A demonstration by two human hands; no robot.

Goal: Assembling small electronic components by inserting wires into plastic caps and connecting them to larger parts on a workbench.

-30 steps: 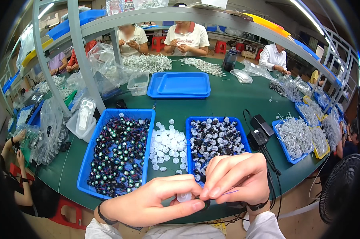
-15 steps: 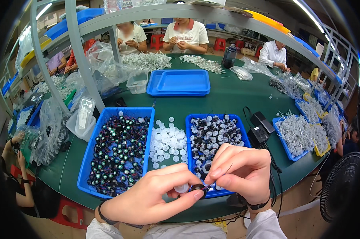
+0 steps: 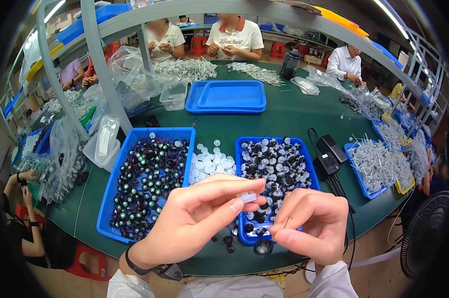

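Note:
My left hand (image 3: 194,218) pinches a small translucent white plastic cap (image 3: 246,197) between thumb and fingers. My right hand (image 3: 313,223) is closed on a thin wire, from which a small round black component (image 3: 263,247) dangles just over the table's near edge. Both hands hover by the front of a blue tray (image 3: 311,166) filled with black pieces fitted with whitish discs. To the left, a larger blue tray (image 3: 107,198) holds many black round components with green faces and wires. Between the trays lies a heap of loose white caps (image 3: 212,164), partly hidden by my left hand.
Black power adapters (image 3: 328,159) with cables sit right of the trays. Stacked blue trays (image 3: 229,97) lie beyond. A grey shelf frame (image 3: 98,64) arches over the green table. Several people work around it. A black fan (image 3: 425,233) stands at right.
My hands have moved apart. The black component left the left fingertips and now hangs by its wire from my right hand; the cap stays in my left. The view has shifted slightly.

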